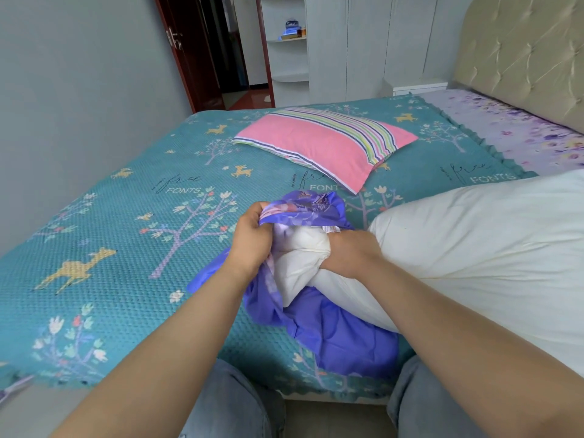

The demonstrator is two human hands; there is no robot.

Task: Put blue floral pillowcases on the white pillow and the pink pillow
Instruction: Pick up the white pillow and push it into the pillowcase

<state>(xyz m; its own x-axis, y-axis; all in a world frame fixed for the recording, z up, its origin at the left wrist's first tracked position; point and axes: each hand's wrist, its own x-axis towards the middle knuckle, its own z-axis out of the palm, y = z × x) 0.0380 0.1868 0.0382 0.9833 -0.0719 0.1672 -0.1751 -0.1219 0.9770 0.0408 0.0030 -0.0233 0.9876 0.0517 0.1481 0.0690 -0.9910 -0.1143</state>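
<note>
A blue floral pillowcase [335,336] lies bunched at the near edge of the bed, its open end lifted. My left hand [252,241] grips the rim of that opening. My right hand [350,252] squeezes one corner of the big white pillow [480,248], and this corner sits inside the mouth of the pillowcase. The rest of the white pillow stretches away to the right, uncovered. Farther back on the bed lies the pink pillow [316,147] with a striped band, bare and untouched.
The bed carries a teal cover [126,232] with trees and deer; a purple flowered sheet [512,128] shows by the beige headboard [521,58]. A grey wall stands on the left, an open dark door [208,52] and white shelves behind. My knees are at the bed's edge.
</note>
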